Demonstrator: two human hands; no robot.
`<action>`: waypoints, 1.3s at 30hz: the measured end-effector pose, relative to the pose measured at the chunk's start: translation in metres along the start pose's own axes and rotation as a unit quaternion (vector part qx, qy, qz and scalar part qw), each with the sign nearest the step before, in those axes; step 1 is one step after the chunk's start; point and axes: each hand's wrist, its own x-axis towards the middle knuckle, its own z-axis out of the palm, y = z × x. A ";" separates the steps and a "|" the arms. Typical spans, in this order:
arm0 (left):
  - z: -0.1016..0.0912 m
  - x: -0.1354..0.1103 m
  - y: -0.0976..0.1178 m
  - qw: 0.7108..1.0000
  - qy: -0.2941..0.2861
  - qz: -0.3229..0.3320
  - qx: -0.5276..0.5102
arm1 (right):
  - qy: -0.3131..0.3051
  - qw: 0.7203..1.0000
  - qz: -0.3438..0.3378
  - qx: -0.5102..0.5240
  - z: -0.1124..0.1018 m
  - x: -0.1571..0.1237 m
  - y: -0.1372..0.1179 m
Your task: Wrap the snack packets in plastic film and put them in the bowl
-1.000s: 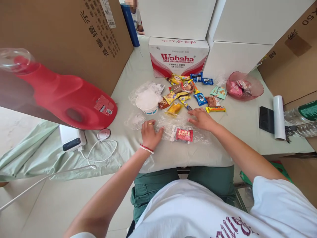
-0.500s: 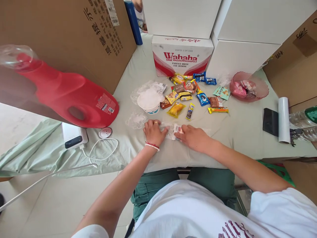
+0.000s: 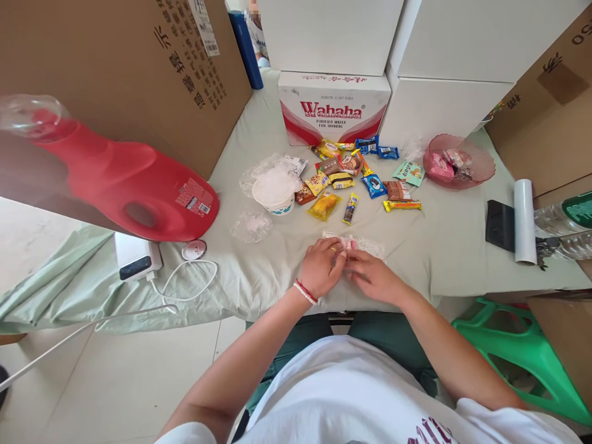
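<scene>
While the fingers of both hands meet over a strip of thin clear film (image 3: 371, 246), a small red-and-white sachet (image 3: 348, 243) lies at this film, partly hidden under the fingertips. The left hand (image 3: 322, 267) has its fingers bent down onto the sachet, with the thumb pointing toward the other hand. The right hand (image 3: 374, 276) comes from the opposite side, also with bent fingers. Whether either hand pinches the sachet firmly or only presses it, I cannot tell, because the fingers cover the contact. This place is to the right of the white round tub (image 3: 279, 208) and nearer to the person than it.

The tub has a smooth wall with a blue pattern near the base, and wrinkled transparent plastic rests against it. Just below its left side lies a crumpled, glassy plastic piece (image 3: 252, 226). Right of the tub are spread shiny snack packets: a puffed yellow one (image 3: 324, 206), a slim upright one (image 3: 350, 209), a squarish blue one (image 3: 374, 184) and a long yellow one (image 3: 402, 206). Farther right of the tub stands a translucent pink bowl (image 3: 481, 174) with a wavy rim. Left of the tub leans a glossy red bottle (image 3: 171, 191) of hard plastic. Under the tub is a soft, creased pale-green cloth (image 3: 259, 280).
</scene>
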 end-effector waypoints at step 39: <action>-0.082 -0.012 -0.152 0.948 0.204 -0.176 0.167 | -0.002 0.963 0.073 -0.261 0.015 0.055 -0.023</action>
